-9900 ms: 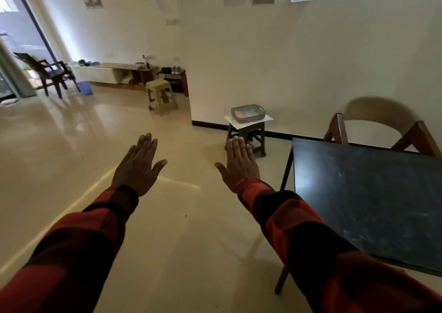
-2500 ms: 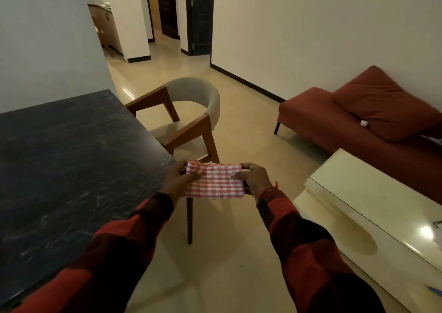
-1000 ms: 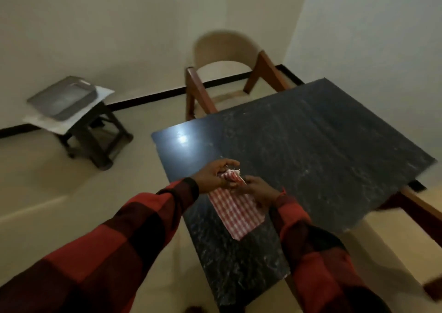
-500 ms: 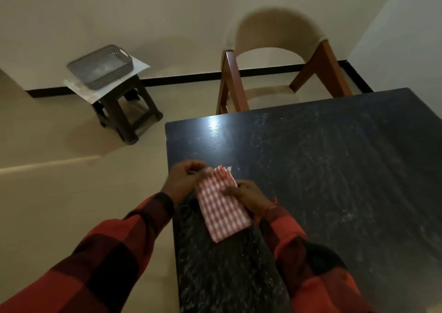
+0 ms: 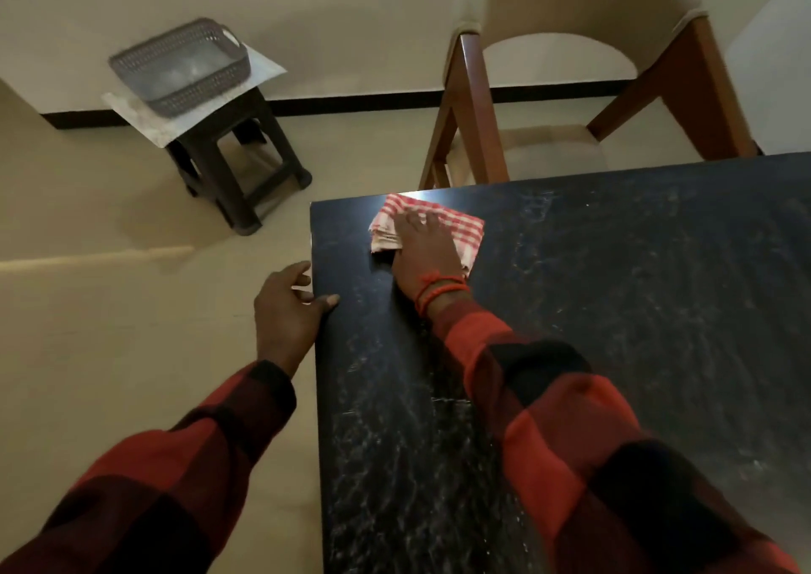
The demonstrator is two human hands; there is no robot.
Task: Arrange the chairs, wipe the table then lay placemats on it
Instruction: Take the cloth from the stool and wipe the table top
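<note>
A folded red-and-white checked cloth (image 5: 461, 222) lies on the black stone table (image 5: 614, 332), near its far left corner. My right hand (image 5: 423, 253) presses flat on the cloth with fingers spread. My left hand (image 5: 285, 310) rests on the table's left edge, thumb on top, fingers loosely curled and holding nothing. A wooden chair (image 5: 570, 104) with a beige rounded back stands at the far end of the table, its seat partly under the tabletop.
A dark stool (image 5: 237, 165) stands on the floor to the left, by the wall. On it sits a grey woven basket (image 5: 180, 66) on a pale sheet. Beige floor lies between the stool and the table.
My left hand let go of the cloth and moved to the table's edge. My right hand has laid the cloth flat and pushed it toward the far left corner.
</note>
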